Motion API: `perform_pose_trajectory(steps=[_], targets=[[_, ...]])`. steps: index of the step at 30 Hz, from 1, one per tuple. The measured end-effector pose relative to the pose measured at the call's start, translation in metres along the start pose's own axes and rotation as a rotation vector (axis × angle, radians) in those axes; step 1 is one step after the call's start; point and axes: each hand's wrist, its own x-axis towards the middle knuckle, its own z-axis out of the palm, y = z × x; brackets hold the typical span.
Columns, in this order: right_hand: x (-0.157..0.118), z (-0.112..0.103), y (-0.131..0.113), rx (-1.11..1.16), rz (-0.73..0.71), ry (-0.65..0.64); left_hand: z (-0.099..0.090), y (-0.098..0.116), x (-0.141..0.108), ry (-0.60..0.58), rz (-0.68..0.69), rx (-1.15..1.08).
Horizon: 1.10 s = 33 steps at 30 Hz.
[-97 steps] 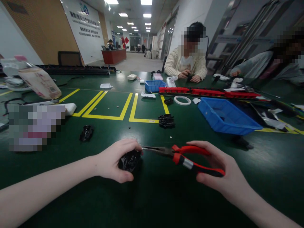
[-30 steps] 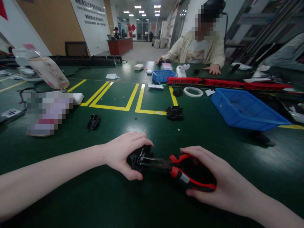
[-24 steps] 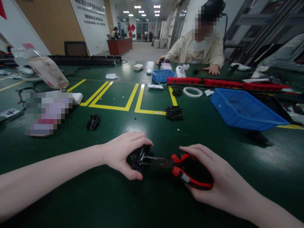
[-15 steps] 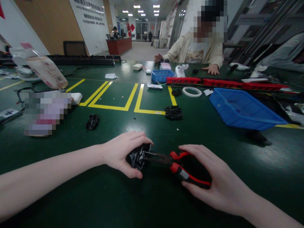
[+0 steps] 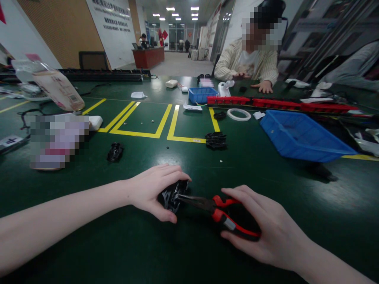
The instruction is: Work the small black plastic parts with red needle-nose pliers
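My left hand [image 5: 156,187] grips a small black plastic part [image 5: 173,197] just above the green table, thumb on the near side and fingers over the far side. In my right hand [image 5: 260,221] is a pair of long-nose pliers [image 5: 217,209] with red and black handles, which my fingers and thumb hold from both sides. The jaws reach left into the open face of the part; what they touch inside is too small to make out. Beyond my hands lie two similar black parts, one to the left [image 5: 115,152] and one to the right [image 5: 216,140].
A blue bin [image 5: 302,138] stands tilted at the right, near a white tape roll [image 5: 239,114]. Behind lie a red strip [image 5: 278,104] and a smaller blue bin [image 5: 203,96]. A bottle [image 5: 59,88] leans at the left. A co-worker [image 5: 248,63] sits opposite.
The pliers' handles and my right hand have dropped slightly toward me, and the jaws look closer together. My left hand and the black part hold still. The co-worker's arm has drawn in.
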Motion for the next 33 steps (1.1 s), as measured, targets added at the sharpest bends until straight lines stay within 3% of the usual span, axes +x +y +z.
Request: perform_pose_trajectory(steps=[22, 27, 33], targets=[[0.005, -0.002, -0.006, 0.228, 0.116, -0.052, 0.001, -0.002, 0.001, -0.009, 0.025, -0.022], [0.003, 0.0, -0.001, 0.151, 0.048, -0.049, 0.001, -0.001, 0.001, -0.015, 0.02, -0.002], [-0.001, 0.003, 0.005, -0.023, -0.078, 0.042, 0.0, -0.001, 0.001, -0.03, 0.022, -0.013]])
